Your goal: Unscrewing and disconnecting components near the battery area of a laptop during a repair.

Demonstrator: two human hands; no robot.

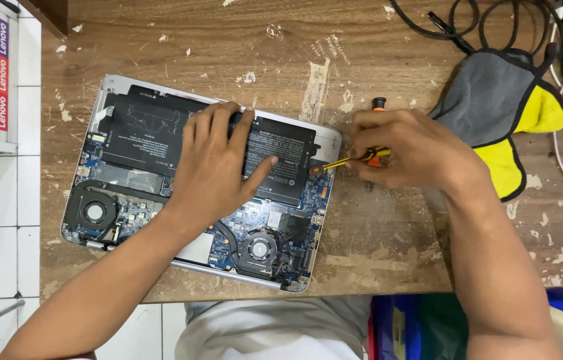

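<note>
Left hand [218, 163] flat, fingers spread, hiding battery [141, 130] middle; right hand [408, 148] pinching half-hidden screwdriver [351, 159].

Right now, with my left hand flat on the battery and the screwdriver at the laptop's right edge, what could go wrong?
1. The screwdriver tip sits low at the opened laptop's edge near the black battery; a slip could gouge the battery or the blue board.
2. The left hand presses on the battery; heavy pressure could flex it.
3. A second screwdriver lies behind the right hand and could get knocked away.
</note>
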